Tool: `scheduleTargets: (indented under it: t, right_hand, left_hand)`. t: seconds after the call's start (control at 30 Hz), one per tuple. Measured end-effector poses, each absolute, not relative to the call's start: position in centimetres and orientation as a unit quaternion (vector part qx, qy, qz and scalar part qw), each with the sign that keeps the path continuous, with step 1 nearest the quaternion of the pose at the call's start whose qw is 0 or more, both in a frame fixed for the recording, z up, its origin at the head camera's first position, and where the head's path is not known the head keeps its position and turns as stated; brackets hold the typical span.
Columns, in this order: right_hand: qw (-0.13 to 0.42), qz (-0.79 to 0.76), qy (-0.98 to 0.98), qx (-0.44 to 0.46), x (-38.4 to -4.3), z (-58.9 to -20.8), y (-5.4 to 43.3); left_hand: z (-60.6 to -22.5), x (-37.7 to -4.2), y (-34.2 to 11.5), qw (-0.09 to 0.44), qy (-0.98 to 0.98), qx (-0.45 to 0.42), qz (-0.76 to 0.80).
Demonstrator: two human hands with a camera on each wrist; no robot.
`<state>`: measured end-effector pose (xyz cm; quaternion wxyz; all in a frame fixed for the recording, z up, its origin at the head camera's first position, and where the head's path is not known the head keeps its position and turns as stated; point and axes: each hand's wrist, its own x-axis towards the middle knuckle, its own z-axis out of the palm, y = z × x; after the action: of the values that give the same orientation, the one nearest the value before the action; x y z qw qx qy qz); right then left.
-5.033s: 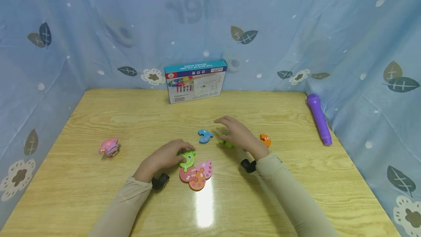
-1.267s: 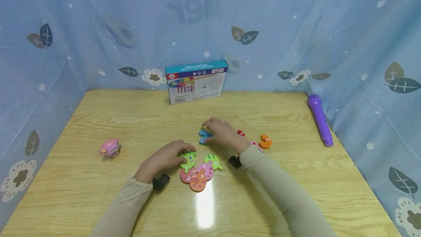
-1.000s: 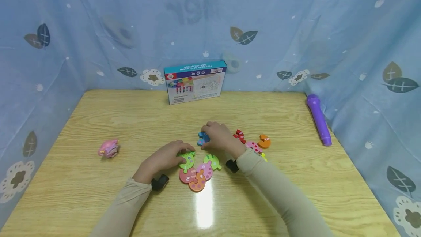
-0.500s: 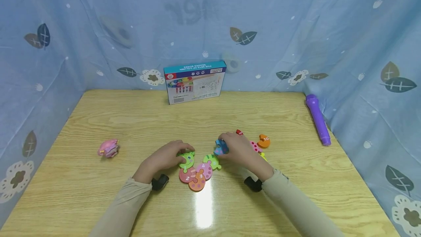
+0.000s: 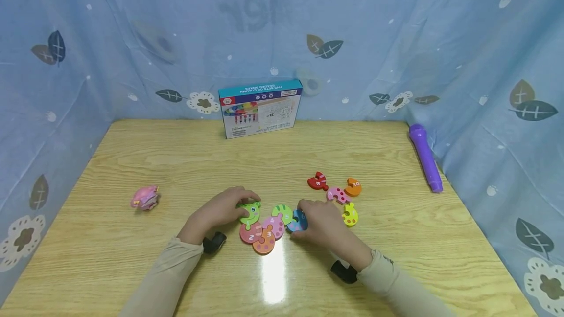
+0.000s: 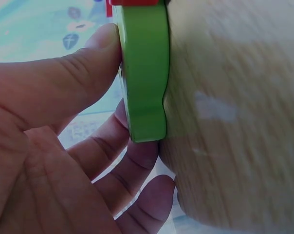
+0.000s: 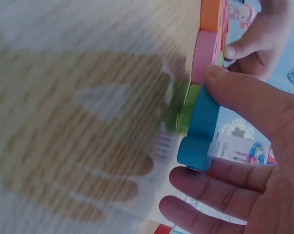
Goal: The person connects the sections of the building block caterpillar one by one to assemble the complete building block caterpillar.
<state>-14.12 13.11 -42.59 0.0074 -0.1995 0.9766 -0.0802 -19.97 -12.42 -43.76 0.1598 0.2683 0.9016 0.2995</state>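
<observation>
My left hand (image 5: 223, 209) holds the green caterpillar-head puzzle piece (image 5: 251, 215), numbered 1, at the table surface. In the left wrist view, the thumb lies against the face of this green piece (image 6: 146, 73) and the fingers are at its far edge. A curved chain runs on from it: red piece 2 (image 5: 250, 233), orange piece 3 (image 5: 264, 245), pink piece 4 (image 5: 275, 228) and green piece 5 (image 5: 282, 214). At the chain's right end, my right hand (image 5: 325, 226) pinches a blue puzzle piece (image 5: 297, 220) beside piece 5. The right wrist view shows the thumb on the blue piece (image 7: 203, 117).
Right of centre lie red piece 8 (image 5: 316, 181), pink piece 9 (image 5: 337, 194), orange piece 10 (image 5: 353, 187) and a yellow piece (image 5: 350, 215). A printed box (image 5: 262, 110) stands at the back. A purple toy microphone (image 5: 426, 158) is on the right, a small pink toy (image 5: 145, 198) on the left.
Green piece 5 has joined the chain beside pink piece 4. My right hand then gripped the blue piece and brought it right and nearer, beside piece 5. My left hand stayed put.
</observation>
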Motion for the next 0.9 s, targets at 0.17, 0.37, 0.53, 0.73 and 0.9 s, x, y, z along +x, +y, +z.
scheduleTargets:
  t: [0.17,0.37,0.53,0.73,0.9]
  right_hand:
    - [0.010,-0.073,0.980,-0.186,-13.8,-42.7,12.9]
    - [-0.003,-0.041,0.982,-0.187,-13.6,-43.1,12.8]
    - [0.002,-0.038,0.979,-0.198,-13.5,-43.2,12.8]
    - [-0.004,-0.069,0.984,-0.164,-14.0,-42.2,14.0]
    - [-0.036,-0.083,0.988,-0.124,-14.7,-41.3,16.7]
  left_hand:
    - [-43.8,-20.2,-12.3,0.162,0.905,0.265,0.291]
    - [-43.9,-20.3,-12.3,0.161,0.902,0.273,0.294]
    - [-44.1,-20.3,-12.4,0.162,0.902,0.274,0.293]
    - [-44.2,-20.3,-12.4,0.165,0.898,0.277,0.299]
    - [-44.1,-20.3,-12.5,0.163,0.897,0.280,0.301]
